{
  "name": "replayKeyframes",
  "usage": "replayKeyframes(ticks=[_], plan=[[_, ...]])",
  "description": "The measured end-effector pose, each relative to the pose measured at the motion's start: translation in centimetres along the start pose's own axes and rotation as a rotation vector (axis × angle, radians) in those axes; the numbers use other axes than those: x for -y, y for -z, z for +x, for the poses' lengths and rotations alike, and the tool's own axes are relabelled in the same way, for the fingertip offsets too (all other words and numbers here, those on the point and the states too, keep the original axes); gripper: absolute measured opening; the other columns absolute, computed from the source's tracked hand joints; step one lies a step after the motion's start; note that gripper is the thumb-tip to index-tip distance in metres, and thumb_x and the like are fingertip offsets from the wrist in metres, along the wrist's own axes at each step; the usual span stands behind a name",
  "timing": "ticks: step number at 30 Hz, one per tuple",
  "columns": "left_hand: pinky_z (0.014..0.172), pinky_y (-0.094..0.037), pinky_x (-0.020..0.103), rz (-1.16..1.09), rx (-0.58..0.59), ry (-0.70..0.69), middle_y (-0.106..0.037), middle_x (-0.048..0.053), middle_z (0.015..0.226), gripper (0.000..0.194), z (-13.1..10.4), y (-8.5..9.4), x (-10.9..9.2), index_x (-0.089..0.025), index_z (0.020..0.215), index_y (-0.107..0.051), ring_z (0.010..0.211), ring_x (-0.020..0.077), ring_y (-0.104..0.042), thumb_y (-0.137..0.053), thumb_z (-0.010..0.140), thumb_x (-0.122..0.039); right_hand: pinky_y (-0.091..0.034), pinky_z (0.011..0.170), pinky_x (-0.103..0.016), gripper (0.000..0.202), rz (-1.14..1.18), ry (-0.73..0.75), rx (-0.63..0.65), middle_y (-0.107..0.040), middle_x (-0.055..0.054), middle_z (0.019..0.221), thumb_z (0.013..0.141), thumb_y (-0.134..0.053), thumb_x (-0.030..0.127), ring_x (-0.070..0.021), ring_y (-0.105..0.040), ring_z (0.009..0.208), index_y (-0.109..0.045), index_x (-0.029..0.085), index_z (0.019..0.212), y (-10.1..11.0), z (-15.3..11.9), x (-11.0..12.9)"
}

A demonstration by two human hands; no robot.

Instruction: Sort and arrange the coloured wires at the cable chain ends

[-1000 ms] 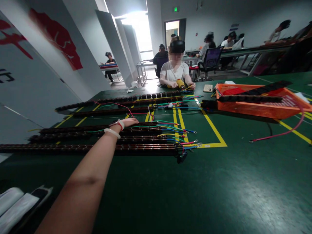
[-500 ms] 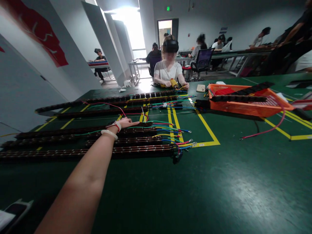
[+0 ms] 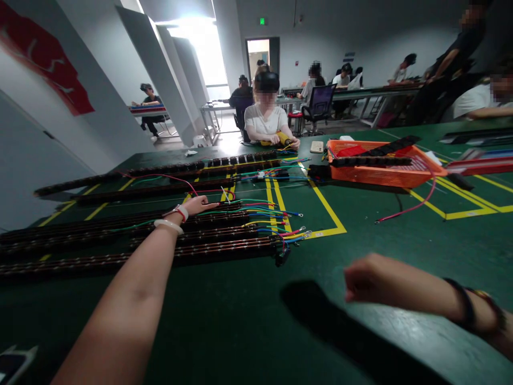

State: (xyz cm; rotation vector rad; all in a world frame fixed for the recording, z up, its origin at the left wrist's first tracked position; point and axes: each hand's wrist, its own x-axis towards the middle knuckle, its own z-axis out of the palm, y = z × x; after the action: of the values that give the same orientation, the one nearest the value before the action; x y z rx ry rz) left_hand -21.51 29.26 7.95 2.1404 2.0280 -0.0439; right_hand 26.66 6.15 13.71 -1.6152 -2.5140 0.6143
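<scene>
My left hand (image 3: 196,205) reaches across the table and rests on the black strips (image 3: 200,247), its index finger stretched along the strip farthest from me among the near ones. Just past that fingertip a thin white cable tie (image 3: 225,194) sticks up at a slant. Coloured wires (image 3: 272,214) with ring terminals fan out from the right ends of the strips. Over the green table at right hovers my right hand (image 3: 366,278), apart from everything; its fingers curl downward, smeared by motion, and whether anything is in them is hidden.
More black strips (image 3: 160,190) lie farther back. An orange basket (image 3: 385,176) holds strips, with a red wire hanging over its side. Across the table sits a co-worker (image 3: 266,115) with a yellow heat gun (image 3: 282,140). Yellow tape (image 3: 332,211) marks the tabletop.
My right hand has come into view from the right, casting a shadow on the table. The view has swung slightly right. My left hand stays at the same strip, and the cable tie leans more.
</scene>
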Motion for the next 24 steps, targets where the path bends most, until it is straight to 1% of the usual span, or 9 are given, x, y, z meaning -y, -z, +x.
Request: replayKeyframes(ticks=[2, 3, 8, 11, 13, 17, 20, 22, 24], plan=[[0.067, -0.037, 0.030, -0.006, -0.023, -0.007, -0.061, 0.004, 0.069, 0.062, -0.1, 0.2, 0.0, -0.022, 0.070, -0.049, 0.073, 0.0238, -0.058, -0.034, 0.061, -0.082, -0.040, 0.054, -0.024, 0.026, 0.058, 0.139, 0.032, -0.062, -0.002, 0.065, 0.085, -0.054, 0.044, -0.0101, -0.053, 0.056, -0.064, 0.022, 0.074, 1.4, 4.6, 1.0], [0.068, -0.037, 0.031, -0.010, -0.036, -0.009, -0.061, 0.004, 0.069, 0.061, -0.1, 0.3, 0.0, -0.022, 0.070, -0.049, 0.074, 0.0238, -0.058, -0.034, 0.062, -0.081, -0.040, 0.056, -0.024, 0.027, 0.061, 0.177, -0.031, -0.062, -0.002, 0.069, 0.087, -0.051, 0.042, -0.0105, -0.053, 0.059, -0.064, 0.020, 0.078, 1.9, 7.4, 1.5], [0.071, -0.038, 0.031, -0.039, -0.105, -0.019, -0.061, 0.004, 0.071, 0.058, -0.1, 0.9, 0.2, -0.022, 0.072, -0.049, 0.076, 0.0237, -0.058, -0.040, 0.062, -0.079, -0.037, 0.088, -0.033, 0.036, -0.296, 0.300, -0.295, -0.059, -0.013, 0.112, 0.082, -0.060, 0.034, -0.0223, -0.053, 0.102, -0.058, 0.014, 0.111, 1.4, 21.4, 4.4], [0.069, -0.039, 0.030, -0.067, -0.139, -0.017, -0.060, 0.005, 0.070, 0.058, -0.3, 1.3, 0.4, -0.022, 0.072, -0.050, 0.074, 0.0235, -0.057, -0.039, 0.064, -0.078, -0.031, 0.097, -0.037, 0.056, -0.437, 0.272, -0.201, -0.050, -0.016, 0.128, 0.079, -0.062, 0.042, -0.0257, -0.045, 0.116, -0.049, 0.013, 0.125, -0.1, 26.4, 6.1], [0.066, -0.039, 0.030, -0.094, -0.143, -0.030, -0.059, 0.004, 0.068, 0.057, -0.5, 1.7, 0.5, -0.022, 0.071, -0.051, 0.071, 0.0221, -0.057, -0.038, 0.066, -0.078, -0.032, 0.097, -0.036, 0.054, -0.451, 0.268, -0.159, -0.054, -0.015, 0.125, 0.078, -0.063, 0.042, -0.0249, -0.048, 0.114, -0.051, 0.014, 0.123, -1.1, 28.3, 7.1], [0.063, -0.040, 0.029, -0.155, -0.143, -0.067, -0.058, 0.002, 0.065, 0.055, -0.7, 2.7, 0.6, -0.021, 0.069, -0.052, 0.065, 0.0197, -0.055, -0.042, 0.068, -0.075, -0.038, 0.090, -0.036, 0.028, -0.457, 0.208, -0.161, -0.064, -0.017, 0.108, 0.090, -0.044, 0.025, -0.0243, -0.058, 0.102, -0.061, 0.009, 0.107, -2.0, 30.1, 8.6], [0.069, -0.043, 0.030, -0.205, -0.188, -0.088, -0.061, 0.004, 0.073, 0.053, -1.5, 3.9, 0.3, -0.020, 0.079, -0.055, 0.071, 0.0198, -0.056, -0.043, 0.071, -0.071, -0.043, 0.081, -0.035, 0.034, -0.459, 0.166, -0.191, -0.065, -0.020, 0.103, 0.092, -0.031, 0.016, -0.0240, -0.062, 0.094, -0.061, 0.008, 0.104, -1.5, 30.3, 9.4], [0.079, -0.043, 0.030, -0.276, -0.355, -0.110, -0.062, 0.005, 0.091, 0.050, -2.9, 4.6, -0.2, -0.020, 0.096, -0.053, 0.085, 0.0195, -0.057, -0.044, 0.075, -0.065, -0.045, 0.079, -0.035, 0.037, -0.468, 0.156, -0.229, -0.064, -0.021, 0.105, 0.093, -0.026, 0.015, -0.0245, -0.062, 0.095, -0.059, 0.009, 0.109, -0.7, 30.0, 9.9], [0.086, -0.043, 0.031, -0.481, -0.759, -0.099, -0.059, 0.008, 0.102, 0.047, -5.2, 4.9, -0.9, -0.019, 0.102, -0.051, 0.094, 0.0195, -0.055, -0.048, 0.077, -0.058, -0.045, 0.079, -0.035, 0.036, -0.477, 0.157, -0.263, -0.064, -0.020, 0.106, 0.094, -0.025, 0.015, -0.0245, -0.062, 0.097, -0.057, 0.011, 0.110, 0.1, 29.5, 10.5]])
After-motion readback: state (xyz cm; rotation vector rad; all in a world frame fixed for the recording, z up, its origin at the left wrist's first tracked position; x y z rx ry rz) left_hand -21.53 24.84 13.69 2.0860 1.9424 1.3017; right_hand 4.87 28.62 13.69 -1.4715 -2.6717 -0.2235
